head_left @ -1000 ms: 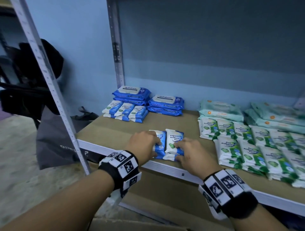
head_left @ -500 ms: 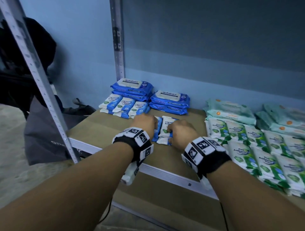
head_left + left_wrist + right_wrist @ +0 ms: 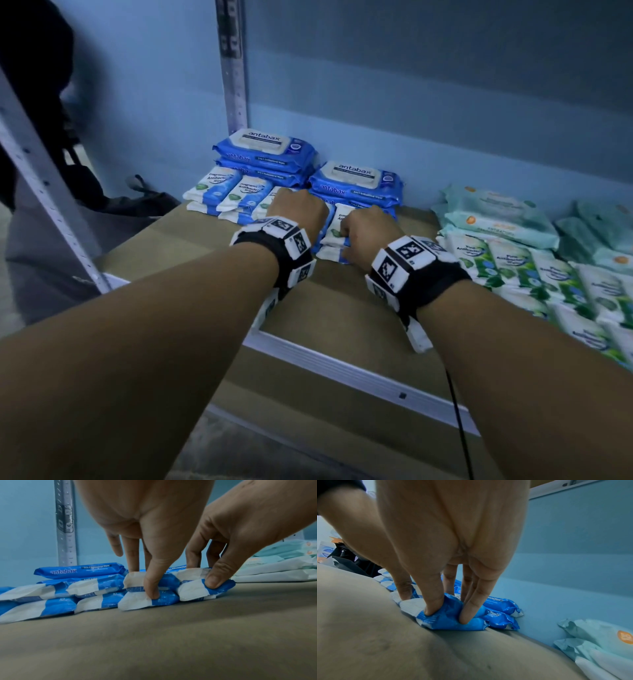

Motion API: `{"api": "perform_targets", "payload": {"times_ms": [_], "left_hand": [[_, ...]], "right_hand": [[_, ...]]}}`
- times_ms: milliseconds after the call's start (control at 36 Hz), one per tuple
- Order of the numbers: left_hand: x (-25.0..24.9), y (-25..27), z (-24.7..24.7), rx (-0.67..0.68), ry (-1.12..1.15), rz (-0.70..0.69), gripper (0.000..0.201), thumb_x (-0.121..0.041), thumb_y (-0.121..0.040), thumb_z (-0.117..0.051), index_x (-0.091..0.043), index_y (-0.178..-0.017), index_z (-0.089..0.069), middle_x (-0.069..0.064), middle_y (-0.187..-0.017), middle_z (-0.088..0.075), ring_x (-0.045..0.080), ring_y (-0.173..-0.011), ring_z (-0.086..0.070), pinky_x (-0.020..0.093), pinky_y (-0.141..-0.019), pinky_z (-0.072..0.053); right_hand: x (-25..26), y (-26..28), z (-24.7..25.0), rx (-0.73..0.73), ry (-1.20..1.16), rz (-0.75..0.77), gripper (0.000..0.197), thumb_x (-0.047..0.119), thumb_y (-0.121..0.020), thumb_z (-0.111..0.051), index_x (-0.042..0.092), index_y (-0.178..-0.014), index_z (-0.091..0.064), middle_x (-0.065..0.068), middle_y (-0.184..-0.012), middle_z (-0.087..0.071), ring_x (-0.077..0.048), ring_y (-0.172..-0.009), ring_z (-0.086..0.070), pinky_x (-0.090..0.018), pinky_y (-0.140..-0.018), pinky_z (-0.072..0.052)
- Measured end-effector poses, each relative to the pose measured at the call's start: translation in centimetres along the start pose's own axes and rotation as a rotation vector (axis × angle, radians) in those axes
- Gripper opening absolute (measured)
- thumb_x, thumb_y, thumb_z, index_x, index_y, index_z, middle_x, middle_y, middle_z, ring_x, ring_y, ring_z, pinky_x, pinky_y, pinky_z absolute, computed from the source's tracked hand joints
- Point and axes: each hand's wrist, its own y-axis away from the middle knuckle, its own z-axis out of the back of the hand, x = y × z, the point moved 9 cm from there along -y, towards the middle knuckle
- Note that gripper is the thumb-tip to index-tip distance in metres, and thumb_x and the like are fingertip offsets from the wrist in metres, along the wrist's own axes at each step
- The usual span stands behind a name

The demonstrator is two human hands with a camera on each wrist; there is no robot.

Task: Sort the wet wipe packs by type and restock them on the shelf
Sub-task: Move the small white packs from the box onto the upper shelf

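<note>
Two hands (image 3: 301, 209) (image 3: 364, 228) each pinch stacked blue wipe packs (image 3: 150, 596) on the shelf (image 3: 342, 308).

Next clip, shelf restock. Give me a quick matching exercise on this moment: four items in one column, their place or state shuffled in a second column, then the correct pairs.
Items
1. left hand
2. right hand
3. large antabax packs
4. green and white packs

Places or states
A. stacked at the back of the shelf, by the wall
B. grips the left of the two small blue pack stacks
C. laid in rows on the shelf's right side
D. grips the right small blue pack stack

Pairs: 1-B, 2-D, 3-A, 4-C
</note>
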Motion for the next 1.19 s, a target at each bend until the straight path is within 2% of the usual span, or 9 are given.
{"api": "perform_targets", "payload": {"times_ms": [167, 333, 417, 472, 583, 694, 917, 1083, 1194], "left_hand": [[0.3, -1.2, -0.3, -0.024, -0.012, -0.007, 0.022, -0.012, -0.090, -0.060, -0.018, -0.110, -0.066, 0.004, -0.111, -0.067, 0.026, -0.105, -0.060, 0.037, -0.086, -0.047], [0.7, -1.1, -0.3, 0.094, 0.038, -0.040, 0.034, -0.013, -0.087, -0.064, -0.021, -0.120, -0.065, 0.005, -0.119, -0.064, 0.029, -0.108, -0.060, 0.042, -0.089, -0.052], [0.6, -0.1, 0.2, 0.144, 0.085, -0.113, 0.039, -0.012, -0.085, -0.065, -0.015, -0.123, -0.063, 0.014, -0.112, -0.066, 0.032, -0.101, -0.062, 0.039, -0.080, -0.054], [0.7, 0.9, 0.3, 0.172, 0.089, -0.120, 0.046, -0.010, -0.085, -0.065, -0.013, -0.130, -0.057, 0.018, -0.115, -0.063, 0.032, -0.103, -0.062, 0.036, -0.077, -0.051], [1.1, 3.5, 1.0, 0.150, 0.100, -0.101, 0.054, -0.013, -0.091, -0.059, -0.019, -0.142, -0.045, 0.014, -0.130, -0.056, 0.031, -0.113, -0.056, 0.035, -0.080, -0.049], [1.3, 7.0, 2.5, 0.089, 0.114, -0.088, 0.050, -0.018, -0.090, -0.060, -0.022, -0.139, -0.049, 0.012, -0.132, -0.055, 0.031, -0.116, -0.054, 0.035, -0.083, -0.047], [2.1, 14.3, 4.3, 0.117, 0.205, -0.036, 0.052, -0.029, -0.089, -0.065, -0.026, -0.139, -0.050, 0.007, -0.135, -0.055, 0.029, -0.120, -0.053, 0.037, -0.089, -0.047], [3.1, 20.1, 4.1, 0.100, 0.247, 0.002, 0.047, -0.033, -0.088, -0.064, -0.026, -0.133, -0.054, 0.002, -0.131, -0.058, 0.024, -0.115, -0.055, 0.034, -0.089, -0.048], [3.5, 23.8, 2.7, 0.142, 0.291, 0.031, 0.043, -0.035, -0.086, -0.064, -0.025, -0.127, -0.058, 0.001, -0.124, -0.061, 0.025, -0.115, -0.056, 0.037, -0.090, -0.050]], "right_hand": [[-0.2, -1.8, -0.1, -0.007, 0.013, -0.009, 0.014, 0.011, -0.078, -0.068, 0.013, -0.079, -0.055, -0.015, -0.095, -0.062, -0.033, -0.092, -0.062, -0.030, -0.065, -0.037], [-0.8, -1.8, -0.2, 0.002, 0.010, -0.036, 0.018, 0.016, -0.077, -0.071, 0.016, -0.076, -0.053, -0.010, -0.086, -0.057, -0.031, -0.088, -0.060, -0.029, -0.063, -0.038], [-1.3, -0.9, -0.5, 0.081, -0.013, -0.041, 0.025, 0.033, -0.080, -0.073, 0.017, -0.097, -0.065, -0.007, -0.091, -0.063, -0.028, -0.091, -0.062, -0.028, -0.069, -0.046], [-1.8, 0.0, -0.9, 0.107, -0.025, -0.059, 0.046, 0.043, -0.076, -0.073, 0.018, -0.112, -0.060, -0.006, -0.100, -0.065, -0.028, -0.098, -0.062, -0.033, -0.081, -0.052], [-1.8, 2.6, -0.4, 0.077, -0.055, -0.115, 0.070, 0.049, -0.080, -0.070, 0.015, -0.135, -0.044, -0.010, -0.130, -0.055, -0.030, -0.119, -0.052, -0.036, -0.098, -0.045], [-0.9, 5.8, 0.1, 0.102, -0.109, -0.140, 0.056, 0.049, -0.075, -0.065, 0.020, -0.122, -0.051, -0.012, -0.125, -0.054, -0.029, -0.112, -0.051, -0.038, -0.094, -0.049], [3.1, 12.9, 1.7, 0.064, -0.266, -0.079, 0.046, 0.032, -0.087, -0.066, 0.018, -0.130, -0.056, -0.008, -0.127, -0.059, -0.025, -0.116, -0.055, -0.031, -0.094, -0.046], [7.3, 17.5, 1.2, -0.004, -0.350, 0.012, 0.032, 0.031, -0.085, -0.063, 0.022, -0.116, -0.061, 0.001, -0.121, -0.058, -0.022, -0.116, -0.051, -0.040, -0.098, -0.046], [9.3, 20.0, 0.6, -0.141, -0.433, 0.045, 0.018, 0.030, -0.083, -0.063, 0.024, -0.101, -0.066, 0.002, -0.107, -0.063, -0.022, -0.106, -0.054, -0.037, -0.092, -0.046]]}}
